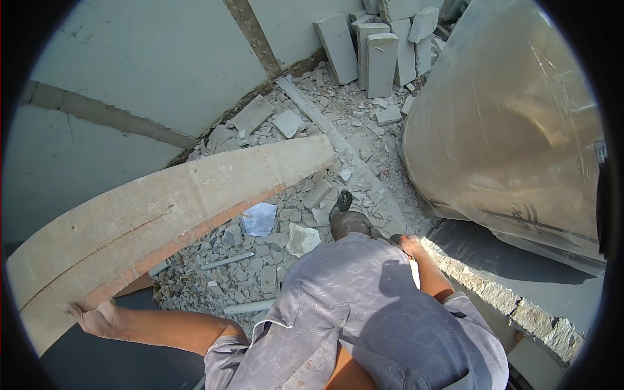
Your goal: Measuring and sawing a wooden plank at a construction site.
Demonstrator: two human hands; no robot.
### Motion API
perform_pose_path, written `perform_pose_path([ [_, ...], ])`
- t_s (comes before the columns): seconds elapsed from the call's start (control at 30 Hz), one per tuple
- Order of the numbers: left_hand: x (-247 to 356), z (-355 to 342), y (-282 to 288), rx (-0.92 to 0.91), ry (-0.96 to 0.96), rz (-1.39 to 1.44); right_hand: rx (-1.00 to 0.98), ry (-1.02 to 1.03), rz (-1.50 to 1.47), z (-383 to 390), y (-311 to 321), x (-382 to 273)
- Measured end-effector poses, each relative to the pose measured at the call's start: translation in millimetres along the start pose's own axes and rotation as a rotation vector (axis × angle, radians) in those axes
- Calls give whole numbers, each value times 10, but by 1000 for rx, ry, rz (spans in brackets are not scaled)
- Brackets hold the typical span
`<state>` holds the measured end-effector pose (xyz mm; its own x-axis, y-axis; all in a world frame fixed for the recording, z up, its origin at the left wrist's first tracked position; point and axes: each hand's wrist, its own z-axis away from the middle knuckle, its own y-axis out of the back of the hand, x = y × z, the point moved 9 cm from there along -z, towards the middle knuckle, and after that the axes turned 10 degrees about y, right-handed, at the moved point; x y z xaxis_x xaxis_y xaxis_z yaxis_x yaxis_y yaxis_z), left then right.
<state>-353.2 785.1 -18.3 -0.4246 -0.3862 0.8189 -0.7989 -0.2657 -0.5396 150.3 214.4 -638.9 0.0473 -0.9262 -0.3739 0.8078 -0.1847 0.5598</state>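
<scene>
A long, pale beige plank with a reddish underside (175, 201) is being gripped at its near end by the left hand (97, 318), above grey rubble (273, 240). The right hand (411, 246) is being rested on a rough block ledge (494, 292); its grip cannot be told.

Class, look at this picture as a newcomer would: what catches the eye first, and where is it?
A long pale board sweeps across the left, gripped at its near end by the left hand. Grey rubble covers the ground at centre, with upright blocks stacked at the top. A large plastic-wrapped bulk fills the right.
</scene>
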Motion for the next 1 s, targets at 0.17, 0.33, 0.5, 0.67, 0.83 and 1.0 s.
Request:
perform_pose_path([
  [0.17,-547,-524,-390,2,29,-33,39,45,-209,-143,726,-1262],
  [0.33,-1183,-474,-1107,-62,126,44,78,226,-136,-512,1429,-1837],
  [0.5,-1826,-616,-1634,-68,197,70,366,432,29,-785,1971,-2104],
  [0.67,-2552,-1158,-1963,-124,281,133,421,227,-248,-888,2227,-2388],
  [0.83,-3385,-1288,-2656,-193,372,243,477,92,-457,-1346,2116,-2442],
  [1.0,-4130,-1390,-3157,-44,423,272,441,-56,-445,-1573,2566,-3060],
])
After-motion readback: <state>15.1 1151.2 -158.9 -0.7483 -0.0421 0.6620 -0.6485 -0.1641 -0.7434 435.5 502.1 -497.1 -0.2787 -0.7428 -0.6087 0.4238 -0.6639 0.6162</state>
